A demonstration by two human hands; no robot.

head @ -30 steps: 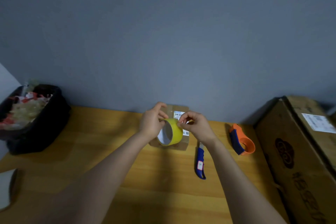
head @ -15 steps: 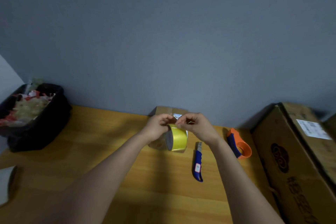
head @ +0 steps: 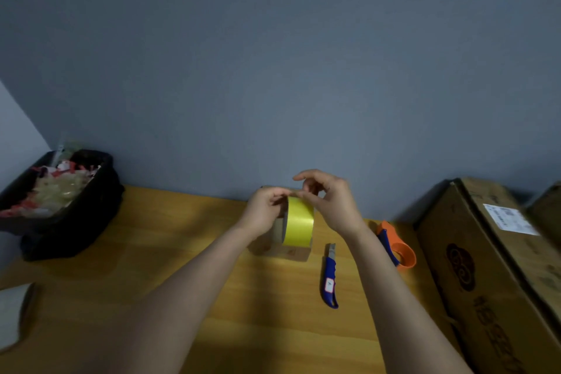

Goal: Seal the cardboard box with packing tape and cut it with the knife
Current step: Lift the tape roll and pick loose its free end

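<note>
A yellow roll of packing tape (head: 299, 222) is held upright above the wooden table, its broad face turned toward me. My left hand (head: 265, 211) grips the roll from the left side. My right hand (head: 329, 202) is at the roll's top edge, thumb and fingers pinching at the tape there. Behind and below the roll stands a small cardboard box (head: 283, 249), mostly hidden by the roll and my hands. A blue utility knife (head: 329, 278) lies on the table just right of the box, blade end pointing away from me.
An orange and blue tape dispenser (head: 397, 247) lies right of the knife. A large cardboard carton (head: 491, 270) fills the right side. A black bin (head: 60, 206) full of scraps sits at the far left. A white object (head: 12, 313) lies at the left edge.
The roll has turned so its yellow face shows instead of its open core. My right hand has risen to the roll's top edge, and both hands sit slightly higher over the box.
</note>
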